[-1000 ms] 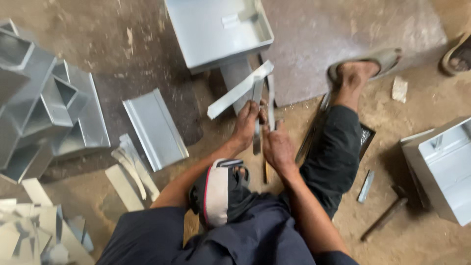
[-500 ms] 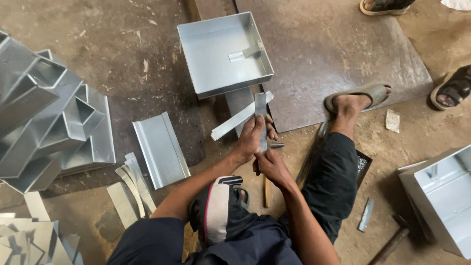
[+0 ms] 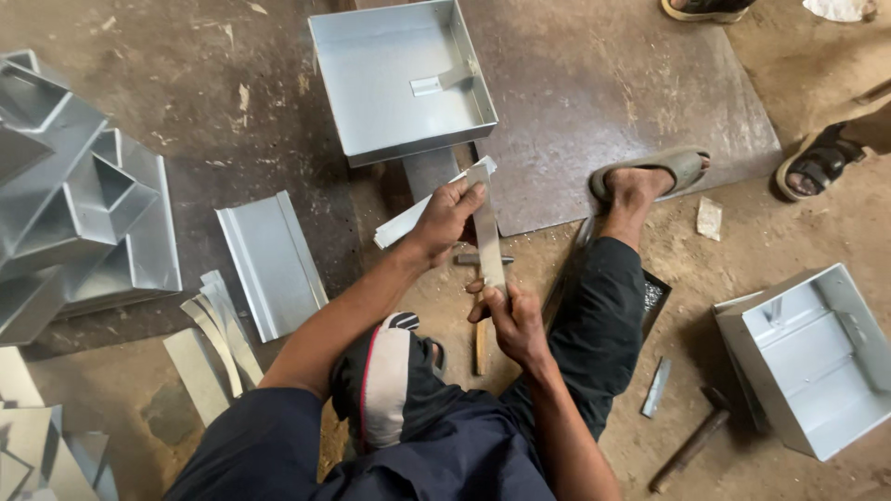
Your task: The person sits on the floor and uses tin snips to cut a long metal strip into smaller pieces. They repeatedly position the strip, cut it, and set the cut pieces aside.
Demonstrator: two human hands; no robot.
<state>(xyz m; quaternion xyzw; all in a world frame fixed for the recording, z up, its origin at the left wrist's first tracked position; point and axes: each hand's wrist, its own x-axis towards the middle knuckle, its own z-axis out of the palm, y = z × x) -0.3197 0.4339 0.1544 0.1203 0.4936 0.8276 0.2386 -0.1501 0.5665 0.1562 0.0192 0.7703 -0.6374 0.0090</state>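
Note:
I sit on a dirt floor with my legs out in front. My left hand (image 3: 445, 218) grips the upper part of a narrow metal strip (image 3: 488, 237), and a second strip (image 3: 401, 225) angles away to the left beneath that hand. My right hand (image 3: 509, 315) holds the lower end of the same narrow strip. Under my hands lies a hammer (image 3: 481, 315) with a wooden handle. A shallow square metal tray (image 3: 399, 79) rests just beyond the strips, with a small bent piece inside it.
Stacked metal trays (image 3: 74, 213) stand at the left, a folded sheet (image 3: 269, 264) and loose strips (image 3: 209, 334) beside them. Another tray (image 3: 817, 357) sits at the right near a second hammer (image 3: 691, 445). A flat steel plate (image 3: 603, 102) lies ahead. Other people's sandalled feet (image 3: 821, 162) are at the right.
My view has shifted so the square tray sits lower and closer. My hands have moved apart along the narrow strip, the left hand higher and the right hand lower.

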